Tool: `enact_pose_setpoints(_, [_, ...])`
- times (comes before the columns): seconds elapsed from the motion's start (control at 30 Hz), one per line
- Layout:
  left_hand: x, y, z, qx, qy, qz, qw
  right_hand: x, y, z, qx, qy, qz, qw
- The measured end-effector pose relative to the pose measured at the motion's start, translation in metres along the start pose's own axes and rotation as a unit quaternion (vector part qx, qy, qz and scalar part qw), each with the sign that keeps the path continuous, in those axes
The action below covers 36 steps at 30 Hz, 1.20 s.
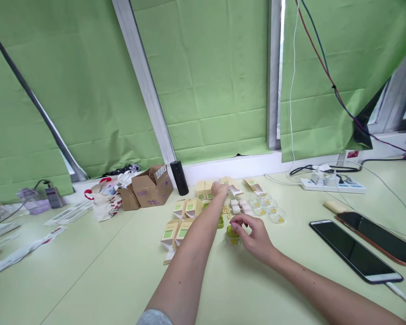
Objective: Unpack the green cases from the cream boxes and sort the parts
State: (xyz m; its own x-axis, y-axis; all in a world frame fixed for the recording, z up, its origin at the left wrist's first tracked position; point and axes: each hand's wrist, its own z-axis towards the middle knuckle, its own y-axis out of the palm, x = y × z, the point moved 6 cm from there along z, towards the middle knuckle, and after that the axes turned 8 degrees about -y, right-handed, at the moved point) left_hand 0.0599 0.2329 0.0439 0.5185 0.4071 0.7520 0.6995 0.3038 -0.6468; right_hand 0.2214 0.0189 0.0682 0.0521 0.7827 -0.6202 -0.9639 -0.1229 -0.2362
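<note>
My right hand (255, 237) has thumb and fingers pinched at a green rounded piece (232, 232) that sits in a small clear plastic cup (233, 242) on the table. My left hand (220, 189) reaches far forward among small kraft-paper boxes, its fingers curled and mostly hidden, beside a tan packet (234, 186). Whatever it holds cannot be made out. Below it lie small tan pieces (226, 210) and a green tray (220, 221), partly behind my left forearm. White and pale pink blocks (241, 206) stand next to clear cups with yellow bits (266, 208).
More kraft boxes with green labels (168, 234) stand left of my forearm. Further left are a cardboard box (153, 187), a black cylinder (179, 178) and a cloth bag (103, 201). Two phones (356, 251) and a power strip (333, 184) with cables lie right.
</note>
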Motion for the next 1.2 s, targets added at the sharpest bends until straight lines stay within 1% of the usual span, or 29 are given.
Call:
enact_pose_setpoints(0.1, [0.001, 0.010, 0.001, -0.018, -0.005, 0.024, 1.000, 0.001, 0.000, 0.000, 0.002, 0.001, -0.002, 1.000])
enact_pose_setpoints(0.17, [0.001, 0.012, 0.000, -0.013, 0.002, 0.040, 0.999, 0.001, -0.001, 0.000, 0.003, 0.000, -0.003, 1.000])
enact_pose_setpoints(0.3, [0.002, 0.009, -0.002, 0.023, 0.045, 0.065, 0.997, 0.001, -0.002, 0.000, 0.006, 0.001, -0.006, 1.000])
enact_pose_setpoints(0.37, [0.001, 0.007, -0.003, 0.030, 0.068, 0.075, 0.994, 0.001, -0.002, 0.000, 0.006, 0.001, -0.006, 1.000])
enact_pose_setpoints(0.57, [0.000, 0.011, -0.006, 0.008, 0.101, 0.106, 0.989, -0.001, -0.002, 0.002, 0.001, -0.007, -0.012, 1.000])
enact_pose_setpoints(0.77, [0.004, 0.022, -0.008, -0.002, 0.129, 0.132, 0.983, 0.003, -0.001, 0.001, 0.003, 0.000, -0.014, 1.000])
enact_pose_setpoints(1.03, [0.010, 0.041, -0.006, -0.013, 0.151, 0.157, 0.976, 0.004, -0.001, 0.002, -0.001, 0.000, -0.012, 1.000])
enact_pose_setpoints(1.2, [0.016, 0.052, -0.004, -0.031, 0.164, 0.171, 0.971, 0.006, -0.002, 0.002, 0.002, 0.001, -0.012, 1.000])
